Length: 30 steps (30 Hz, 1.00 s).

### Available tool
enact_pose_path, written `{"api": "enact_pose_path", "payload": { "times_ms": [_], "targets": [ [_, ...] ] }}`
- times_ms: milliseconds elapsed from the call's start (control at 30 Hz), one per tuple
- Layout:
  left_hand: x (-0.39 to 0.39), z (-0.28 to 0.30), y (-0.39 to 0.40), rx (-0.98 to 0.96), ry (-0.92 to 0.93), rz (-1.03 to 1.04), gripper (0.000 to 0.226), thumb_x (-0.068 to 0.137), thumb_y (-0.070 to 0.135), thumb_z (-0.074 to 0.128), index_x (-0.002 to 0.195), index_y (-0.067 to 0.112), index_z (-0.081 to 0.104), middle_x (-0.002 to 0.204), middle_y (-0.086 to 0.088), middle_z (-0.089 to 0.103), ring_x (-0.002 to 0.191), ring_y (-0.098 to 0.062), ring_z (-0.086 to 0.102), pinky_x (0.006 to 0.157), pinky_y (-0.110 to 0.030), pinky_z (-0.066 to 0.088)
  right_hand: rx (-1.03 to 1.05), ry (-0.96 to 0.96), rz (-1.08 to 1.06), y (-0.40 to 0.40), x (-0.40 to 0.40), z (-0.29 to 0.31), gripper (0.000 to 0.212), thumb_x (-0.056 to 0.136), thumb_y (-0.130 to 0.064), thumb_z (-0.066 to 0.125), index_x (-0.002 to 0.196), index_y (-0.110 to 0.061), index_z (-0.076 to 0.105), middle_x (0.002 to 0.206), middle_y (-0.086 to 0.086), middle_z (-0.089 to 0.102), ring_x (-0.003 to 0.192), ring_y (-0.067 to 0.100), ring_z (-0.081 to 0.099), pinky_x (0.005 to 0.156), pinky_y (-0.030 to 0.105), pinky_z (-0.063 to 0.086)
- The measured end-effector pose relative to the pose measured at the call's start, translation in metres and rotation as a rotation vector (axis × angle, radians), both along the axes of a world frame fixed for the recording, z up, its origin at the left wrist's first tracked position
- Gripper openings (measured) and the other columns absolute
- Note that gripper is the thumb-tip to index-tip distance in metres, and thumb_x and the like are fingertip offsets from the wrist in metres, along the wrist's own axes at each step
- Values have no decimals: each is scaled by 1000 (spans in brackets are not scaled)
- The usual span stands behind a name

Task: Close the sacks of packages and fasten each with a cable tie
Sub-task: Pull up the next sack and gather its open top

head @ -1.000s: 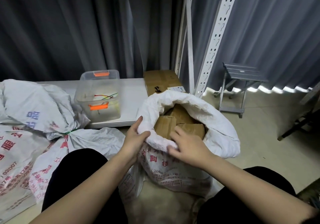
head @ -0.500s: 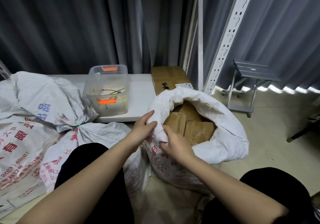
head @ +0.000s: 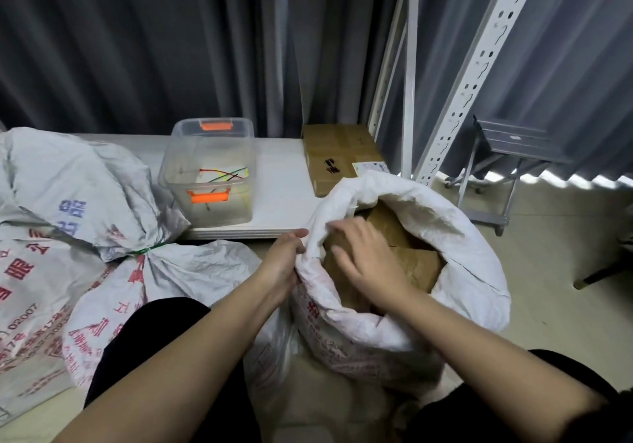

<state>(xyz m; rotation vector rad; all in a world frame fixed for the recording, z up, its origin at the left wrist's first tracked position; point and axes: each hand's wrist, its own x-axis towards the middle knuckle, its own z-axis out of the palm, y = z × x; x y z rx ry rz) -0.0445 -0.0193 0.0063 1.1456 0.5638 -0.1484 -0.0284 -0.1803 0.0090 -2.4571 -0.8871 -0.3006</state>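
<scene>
An open white woven sack [head: 455,257] with red print stands between my knees, its rim rolled outward. Brown cardboard packages [head: 416,264] fill it. My left hand [head: 282,264] grips the sack's near-left rim from outside. My right hand [head: 364,262] reaches over the mouth with fingers spread and slightly blurred, above the packages and close to the left rim. A clear plastic bin [head: 209,182] with orange latches holds coloured cable ties [head: 226,175] on a low white board. To the left lies a closed sack [head: 68,189] fastened with a green tie [head: 145,250].
More closed printed sacks [head: 30,305] pile up at the left. A brown carton [head: 342,155] sits behind the open sack. White slotted shelf posts [head: 469,69] rise at the right, a grey step stool [head: 507,155] beyond them. Dark curtains hang behind.
My right hand has let go of the near rim and moved up and over the sack's mouth. My left hand keeps its hold on the left rim. The camera shifted slightly.
</scene>
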Motion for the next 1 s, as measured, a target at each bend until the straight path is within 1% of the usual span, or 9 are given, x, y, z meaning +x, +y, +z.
{"api": "enact_pose_path", "payload": {
  "times_ms": [133,233,367,467,533,700,800,867,1000],
  "targets": [
    [5,-11,2,10,5,22,25,86,0,36,102,2,56,87,-14,60,77,-24,56,73,-32,45,-279,-117,190,12,66,-2,46,98,-43,28,136,-27,49,143,-10,45,142,13,25,113,36,13],
    [8,-16,3,6,5,36,25,79,31,53,86,7,58,84,-12,61,77,-23,56,72,-33,45,-386,-178,269,23,91,-6,39,98,-41,28,111,-24,61,112,-8,62,121,13,49,115,38,11],
    [10,-28,4,577,-138,-153,44,72,48,63,102,20,47,114,-6,53,107,-19,52,85,-28,41,-334,-225,222,43,107,-4,35,97,-32,27,76,-17,50,70,-4,54,68,16,49,85,35,38],
    [8,-35,4,1183,-301,-139,40,87,47,49,112,17,50,112,-5,53,103,-20,52,80,-32,41,-317,-67,222,55,113,-5,37,103,-34,33,73,-16,47,65,-1,54,62,19,46,73,34,36],
    [10,-35,6,1352,-328,-78,46,90,47,36,112,13,58,106,-6,60,97,-22,55,75,-33,42,-208,132,214,58,116,-2,34,102,-39,39,80,-16,51,71,-3,56,66,18,48,69,30,33],
    [15,-30,5,667,-200,115,26,99,19,43,99,6,66,87,-2,66,85,-19,61,63,-18,44,-338,-10,328,32,136,-1,55,92,-64,25,120,-29,55,117,-12,60,111,7,49,103,28,23],
    [21,-25,6,158,22,171,18,97,12,47,90,6,62,80,-4,65,72,-14,61,61,-20,46,-392,-40,312,15,146,-9,60,90,-65,19,114,-27,59,107,-11,62,106,8,52,102,29,20],
    [25,-22,6,117,91,172,18,96,14,47,85,6,59,85,-10,66,73,-17,59,64,-27,44,-359,-82,297,17,146,-17,56,91,-62,21,100,-24,60,91,-10,61,92,10,55,90,28,25],
    [32,-31,8,1197,-131,-67,31,91,32,50,116,14,48,112,-11,61,100,-29,58,80,-37,46,-186,48,233,32,147,-24,46,90,-62,28,83,-26,55,77,-15,53,82,9,55,86,32,30]
  ]
}}
